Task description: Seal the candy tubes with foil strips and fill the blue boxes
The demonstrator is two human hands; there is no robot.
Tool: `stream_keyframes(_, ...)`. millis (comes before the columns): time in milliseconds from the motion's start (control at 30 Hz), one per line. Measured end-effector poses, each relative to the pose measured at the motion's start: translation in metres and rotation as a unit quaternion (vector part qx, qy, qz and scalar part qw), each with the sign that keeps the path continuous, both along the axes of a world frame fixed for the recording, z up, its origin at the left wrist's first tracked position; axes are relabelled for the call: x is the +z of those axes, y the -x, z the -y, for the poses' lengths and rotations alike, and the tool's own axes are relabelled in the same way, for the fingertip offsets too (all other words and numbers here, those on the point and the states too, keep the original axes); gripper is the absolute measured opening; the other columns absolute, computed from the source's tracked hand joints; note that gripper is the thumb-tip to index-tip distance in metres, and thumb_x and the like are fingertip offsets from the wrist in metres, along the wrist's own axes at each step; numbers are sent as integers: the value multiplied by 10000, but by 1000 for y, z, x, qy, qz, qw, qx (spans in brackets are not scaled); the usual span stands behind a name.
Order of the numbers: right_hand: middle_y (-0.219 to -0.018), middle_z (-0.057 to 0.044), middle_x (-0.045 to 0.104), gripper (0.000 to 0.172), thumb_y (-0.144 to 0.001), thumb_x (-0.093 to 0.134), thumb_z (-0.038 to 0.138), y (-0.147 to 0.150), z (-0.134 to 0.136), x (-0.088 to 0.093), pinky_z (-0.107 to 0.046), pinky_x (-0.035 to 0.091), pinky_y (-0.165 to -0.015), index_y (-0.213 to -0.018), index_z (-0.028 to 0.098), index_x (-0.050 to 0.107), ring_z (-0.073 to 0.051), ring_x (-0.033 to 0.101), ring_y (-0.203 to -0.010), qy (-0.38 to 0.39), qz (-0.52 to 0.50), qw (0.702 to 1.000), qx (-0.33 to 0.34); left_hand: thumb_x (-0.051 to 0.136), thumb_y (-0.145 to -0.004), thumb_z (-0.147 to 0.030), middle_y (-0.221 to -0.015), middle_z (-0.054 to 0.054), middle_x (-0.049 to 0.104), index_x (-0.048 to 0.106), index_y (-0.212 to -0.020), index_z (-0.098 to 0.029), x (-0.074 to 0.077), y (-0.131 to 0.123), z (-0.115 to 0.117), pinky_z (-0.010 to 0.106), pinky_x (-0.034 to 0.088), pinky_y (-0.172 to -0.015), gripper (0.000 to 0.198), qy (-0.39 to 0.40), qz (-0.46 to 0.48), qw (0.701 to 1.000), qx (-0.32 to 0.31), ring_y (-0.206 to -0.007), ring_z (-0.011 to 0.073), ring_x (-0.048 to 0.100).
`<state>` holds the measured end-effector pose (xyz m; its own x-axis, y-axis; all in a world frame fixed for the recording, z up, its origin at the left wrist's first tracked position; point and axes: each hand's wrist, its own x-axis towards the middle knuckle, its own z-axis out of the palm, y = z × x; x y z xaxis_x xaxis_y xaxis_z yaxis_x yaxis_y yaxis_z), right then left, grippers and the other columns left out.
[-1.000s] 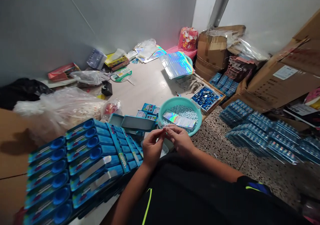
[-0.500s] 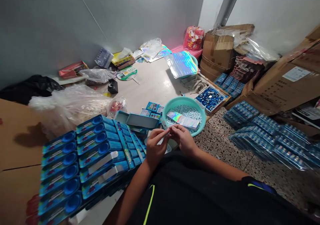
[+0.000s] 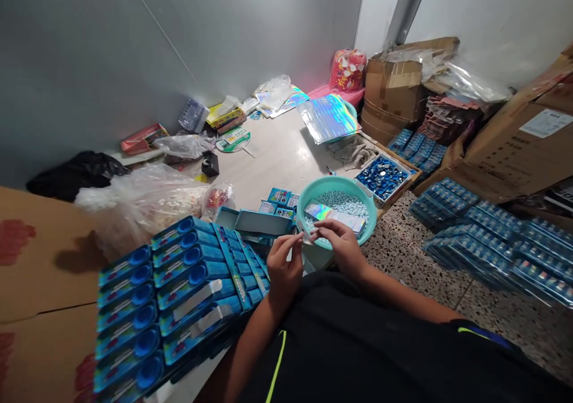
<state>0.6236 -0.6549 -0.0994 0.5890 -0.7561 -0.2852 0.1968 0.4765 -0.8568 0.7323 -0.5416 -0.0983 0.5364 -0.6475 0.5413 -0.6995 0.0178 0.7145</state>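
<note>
My left hand (image 3: 284, 267) and my right hand (image 3: 341, 245) meet just in front of a teal bowl (image 3: 313, 191). Both pinch a small pale piece (image 3: 305, 236) between their fingertips; it is too small to name. The bowl holds pale blue pellets and a strip of holographic stickers (image 3: 335, 215). A stack of blue blister packs (image 3: 179, 295) lies to the left of my left hand, with an open blue tin (image 3: 255, 222) just beyond it.
A tray of blue gems (image 3: 381, 177) sits right of the bowl. Holographic sheets (image 3: 329, 117) lie further back. Piles of blue packs (image 3: 492, 242) cover the floor at right, beside cardboard boxes (image 3: 514, 146). A plastic bag (image 3: 138, 203) and a cardboard sheet (image 3: 40, 271) lie at left.
The view has shifted a little to the left, so everything sits further right. My hands stay together in front of the bowl, fingers still working the small piece.
</note>
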Motion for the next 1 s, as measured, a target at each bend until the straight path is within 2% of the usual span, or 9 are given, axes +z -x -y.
stream_keyframes(67, -713, -22, 706, 219, -708, 734, 402, 0, 6, -7, -388, 495, -851, -820, 216, 704, -215, 672, -795, -84, 2, 996, -39, 583, -940, -127, -918, 48, 695, 724, -1077, -188, 0, 1, 0, 276, 571, -736, 205, 9, -7, 1000, 16, -821, 148, 677)
stream_keyframes(133, -791, -49, 730, 255, -715, 725, 454, 0, 11, -10, -389, 485, -854, -797, 213, 704, -237, 669, -881, -111, 4, 993, -36, 596, -928, -102, -924, 43, 697, 717, -1100, -195, 1, 1, 0, 271, 568, -736, 230, 18, 21, 1000, 9, -825, 145, 676)
stream_keyframes(233, -976, -100, 748, 440, -798, 653, 612, -1, 9, -3, -418, 451, -930, -888, 188, 729, -281, 637, -1060, -142, 49, 983, 102, 631, -894, -52, -945, 40, 712, 697, -1173, -216, 4, 1, 4, 271, 561, -783, 331, 37, 101, 994, -36, -874, 149, 677)
stream_keyframes(300, -1064, -107, 733, 580, -857, 535, 717, -3, 4, 5, -433, 431, -968, -996, 183, 715, -288, 613, -1120, -188, 101, 954, 211, 626, -895, -49, -982, 56, 716, 688, -1197, -217, 7, 0, 8, 298, 557, -836, 351, 21, 137, 988, -64, -934, 169, 672)
stream_keyframes(400, -1108, -98, 714, 672, -901, 394, 775, -5, -1, 14, -416, 423, -981, -1078, 192, 678, -276, 603, -1132, -241, 152, 918, 277, 611, -915, -84, -999, 73, 714, 702, -1166, -204, 9, -2, 14, 341, 544, -864, 292, -36, 156, 985, -71, -957, 194, 647)
stream_keyframes(567, -1196, -115, 690, 759, -902, 293, 816, 5, 1, 14, -425, 384, -1048, -1111, 191, 671, -280, 565, -1213, -260, 194, 891, 316, 597, -930, -117, -951, 72, 675, 718, -1123, -183, 11, -7, 6, 349, 521, -821, 237, -84, 119, 989, -17, -907, 193, 614)
stream_keyframes(700, -1263, -164, 660, 833, -908, 254, 815, 8, 5, 9, -433, 348, -1098, -1191, 141, 654, -275, 561, -1240, -269, 184, 892, 314, 630, -903, -89, -914, 60, 663, 714, -1142, -198, 17, -3, -1, 358, 502, -825, 276, -45, 142, 988, 49, -870, 184, 600)
stream_keyframes(867, -1179, -133, 696, 789, -932, 209, 782, -9, 3, 13, -428, 435, -1031, -1172, 165, 638, -265, 609, -1158, -282, 134, 911, 271, 646, -897, -79, -895, 24, 734, 706, -1123, -230, 25, 5, 10, 371, 489, -903, 278, -4, 175, 984, -43, -863, 169, 645)
stream_keyframes(1000, -1079, -115, 714, 741, -883, 303, 818, -16, -5, 17, -429, 509, -928, -1125, 202, 635, -282, 636, -1087, -244, 154, 917, 274, 604, -948, -187, -918, 51, 727, 728, -1025, -208, 16, -4, 19, 340, 524, -837, 148, -68, 99, 993, -17, -877, 183, 663)
